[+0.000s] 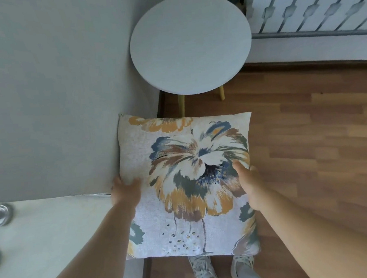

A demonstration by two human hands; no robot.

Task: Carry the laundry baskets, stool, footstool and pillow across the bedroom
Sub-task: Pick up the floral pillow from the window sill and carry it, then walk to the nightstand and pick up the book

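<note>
White sneakers (223, 270) stand on the wood floor (313, 136) below us. We hold the floral pillow (189, 183) over them, left hand (125, 191) and right hand (249, 184) each clamped on a side edge. Beyond stands the round grey stool (190, 43), by the wall (47, 85).

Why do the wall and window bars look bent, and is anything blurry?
Head view: the wide-angle lens bows the grey wall and white window bars; daylight is soft, without glare; the floral square pillow is sharp, while the chrome door fittings at the left edge smear.
</note>
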